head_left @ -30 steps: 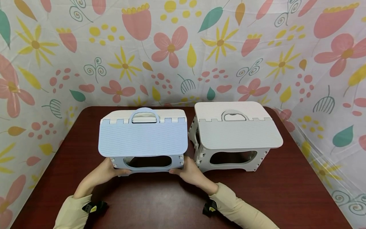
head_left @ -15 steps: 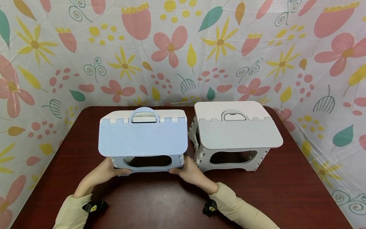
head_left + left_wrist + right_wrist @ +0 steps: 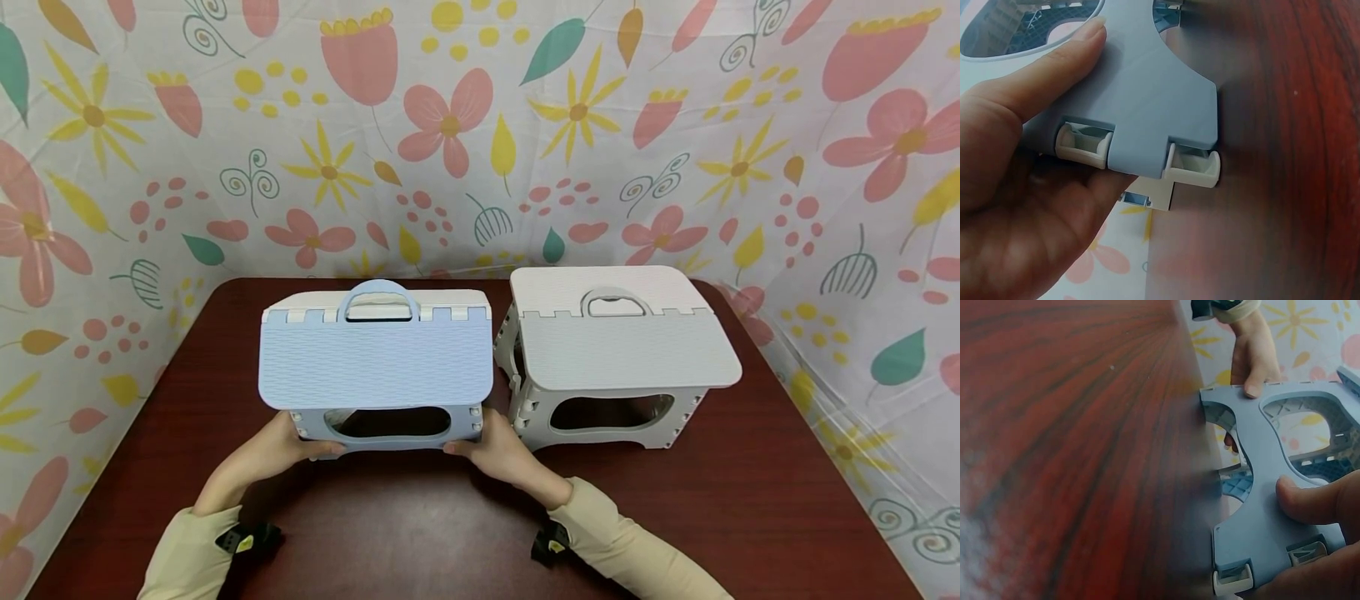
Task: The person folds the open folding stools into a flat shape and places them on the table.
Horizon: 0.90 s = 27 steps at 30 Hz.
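A blue-and-white folding stool (image 3: 375,358) stands unfolded on the table, its blue half facing me and its carry handle (image 3: 378,287) raised at the top seam. My left hand (image 3: 273,450) grips the front leg panel at its lower left corner. On the opposite corner, my right hand (image 3: 504,450) grips the same panel. Up close in the left wrist view, the thumb (image 3: 1054,75) lies on the blue panel (image 3: 1147,94) while the other fingers pass behind it. The right wrist view shows a thumb (image 3: 1304,500) pressed on the panel's face beside the oval cut-out.
Just right of the blue stool, a pale grey-and-white folding stool (image 3: 622,350) stands unfolded, its handle lying low. Both are on a dark red-brown table (image 3: 420,533). A flower-patterned cloth (image 3: 450,200) hangs behind the table and along both sides.
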### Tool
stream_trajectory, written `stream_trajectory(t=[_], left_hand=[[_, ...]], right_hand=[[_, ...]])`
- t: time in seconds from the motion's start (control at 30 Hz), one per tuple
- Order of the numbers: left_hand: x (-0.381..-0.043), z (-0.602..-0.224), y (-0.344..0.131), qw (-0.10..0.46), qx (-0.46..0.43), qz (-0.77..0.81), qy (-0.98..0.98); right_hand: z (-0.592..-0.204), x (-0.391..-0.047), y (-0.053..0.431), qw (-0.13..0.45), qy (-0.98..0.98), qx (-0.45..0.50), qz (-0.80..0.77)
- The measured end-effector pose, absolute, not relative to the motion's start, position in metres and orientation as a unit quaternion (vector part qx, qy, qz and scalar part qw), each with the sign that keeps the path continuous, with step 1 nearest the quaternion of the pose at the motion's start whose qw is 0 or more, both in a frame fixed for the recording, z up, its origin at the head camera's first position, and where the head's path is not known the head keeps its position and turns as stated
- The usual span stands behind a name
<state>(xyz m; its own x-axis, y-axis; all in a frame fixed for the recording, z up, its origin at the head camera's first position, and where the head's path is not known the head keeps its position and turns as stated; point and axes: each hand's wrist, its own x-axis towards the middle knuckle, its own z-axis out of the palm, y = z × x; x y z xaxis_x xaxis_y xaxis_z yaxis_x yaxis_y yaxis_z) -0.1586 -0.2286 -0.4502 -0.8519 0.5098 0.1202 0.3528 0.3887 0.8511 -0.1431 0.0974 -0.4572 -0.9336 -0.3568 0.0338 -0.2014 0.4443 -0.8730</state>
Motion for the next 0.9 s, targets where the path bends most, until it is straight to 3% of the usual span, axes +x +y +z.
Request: stream_trajectory(t=[0.9], left_hand=[[-0.1593,-0.4524,-0.2291,0.106,0.262,0.518,0.807]], right_hand=[[-0.4571,-0.1440,0.0983,0.087,0.848,-0.164,-0.497]])
